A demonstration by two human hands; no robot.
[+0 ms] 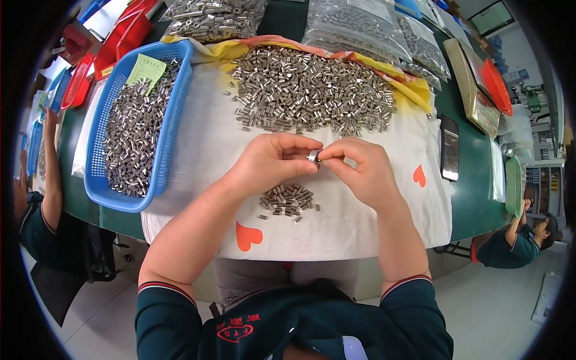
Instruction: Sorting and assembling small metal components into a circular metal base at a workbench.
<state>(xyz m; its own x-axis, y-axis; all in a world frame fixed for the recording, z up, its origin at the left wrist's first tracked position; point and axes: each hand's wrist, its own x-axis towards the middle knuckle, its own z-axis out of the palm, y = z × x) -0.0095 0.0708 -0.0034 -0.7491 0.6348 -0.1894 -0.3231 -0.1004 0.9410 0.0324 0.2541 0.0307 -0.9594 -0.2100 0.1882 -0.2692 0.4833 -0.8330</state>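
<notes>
My left hand (270,162) and my right hand (360,171) meet above a white cloth (204,150), fingertips pinched together on one small metal cylinder (313,156). Just below the hands lies a small heap of the same cylinders (289,201). Beyond the hands spreads a large pile of metal cylinders (312,90). Which hand bears the part's weight is hard to tell; both touch it.
A blue basket (168,120) full of cylinders, with a green note, stands at the left. Clear bags of parts (360,24) lie at the back. A dark phone (449,147) rests at the right. Co-workers sit at the left (36,204) and right (522,237).
</notes>
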